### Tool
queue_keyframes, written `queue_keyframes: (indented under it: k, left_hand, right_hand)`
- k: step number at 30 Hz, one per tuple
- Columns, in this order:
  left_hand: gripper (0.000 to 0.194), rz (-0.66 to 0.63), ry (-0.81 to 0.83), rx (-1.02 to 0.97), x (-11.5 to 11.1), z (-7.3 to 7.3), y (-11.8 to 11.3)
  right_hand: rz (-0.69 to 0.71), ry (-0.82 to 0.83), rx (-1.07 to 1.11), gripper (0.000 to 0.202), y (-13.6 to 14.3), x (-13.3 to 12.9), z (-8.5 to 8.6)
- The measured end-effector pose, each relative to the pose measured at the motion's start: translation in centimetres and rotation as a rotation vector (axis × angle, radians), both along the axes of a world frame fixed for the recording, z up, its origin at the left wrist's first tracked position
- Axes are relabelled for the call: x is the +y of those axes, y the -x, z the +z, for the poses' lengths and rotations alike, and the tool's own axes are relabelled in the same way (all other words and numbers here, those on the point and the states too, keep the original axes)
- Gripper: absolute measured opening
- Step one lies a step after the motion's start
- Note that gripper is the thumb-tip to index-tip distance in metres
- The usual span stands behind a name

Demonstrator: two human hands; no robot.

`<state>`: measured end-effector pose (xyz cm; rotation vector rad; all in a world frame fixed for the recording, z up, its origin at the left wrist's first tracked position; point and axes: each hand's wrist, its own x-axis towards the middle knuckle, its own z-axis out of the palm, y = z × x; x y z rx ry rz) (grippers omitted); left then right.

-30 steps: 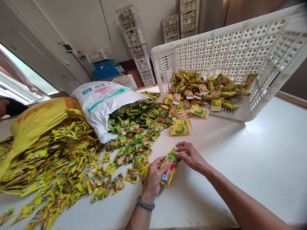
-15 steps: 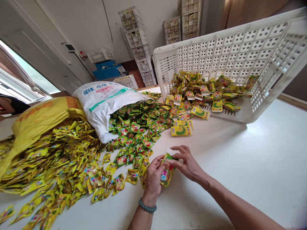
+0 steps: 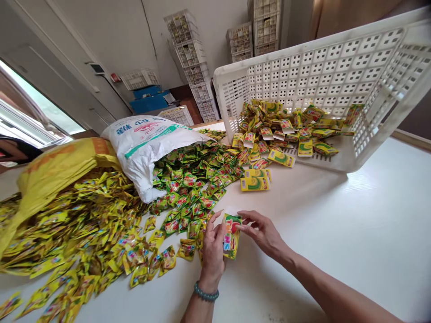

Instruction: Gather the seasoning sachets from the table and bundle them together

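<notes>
My left hand [image 3: 213, 251], with a beaded bracelet at the wrist, holds a small green and yellow printed carton [image 3: 231, 240] low above the white table. Large letters run down the carton's face. From the other side my right hand [image 3: 261, 231] pinches its upper right edge between thumb and fingers. Left of my hands lies a heap of green candy packets [image 3: 188, 188] spilling from a white woven sack [image 3: 144, 143]. Yellow packets [image 3: 111, 233] spread out of a yellow sack [image 3: 63, 166] farther left.
A white plastic crate [image 3: 303, 76] lies tipped on its side at the back right, with many filled cartons [image 3: 279, 125] inside. Two flat yellow cartons [image 3: 255, 183] lie before it. Stacked crates [image 3: 191, 58] stand by the wall. A person's arm [image 3: 13, 148] shows at far left.
The carton has turned more upright, with its lettered face showing more fully. My left fingers have straightened along its side, and the right hand has shifted slightly down at its top edge.
</notes>
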<state>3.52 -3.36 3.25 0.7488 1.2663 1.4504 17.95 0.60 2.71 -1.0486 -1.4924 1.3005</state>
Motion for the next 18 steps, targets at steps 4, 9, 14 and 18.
queue_keyframes:
  k: [4, 9, 14, 18]
  left_hand:
    - [0.044, -0.172, 0.024, 0.076, -0.3, -0.1, 0.3]
    - [0.034, -0.250, 0.050, 0.105, -0.5, -0.4, 0.3]
    - [0.037, -0.198, 0.077, -0.037, -1.1, 0.4, -0.6]
    - [0.043, -0.112, -0.007, -0.028, -0.5, 0.4, -0.5]
  right_hand:
    - [0.111, 0.007, 0.010, 0.032, 0.4, -0.1, -0.6]
    - [0.133, -0.100, -0.147, 0.042, -0.2, 0.1, -0.1]
    - [0.180, -0.019, -0.141, 0.045, -0.7, -0.5, 0.5]
    - [0.185, 0.063, -0.143, 0.044, -0.5, 0.7, -2.0]
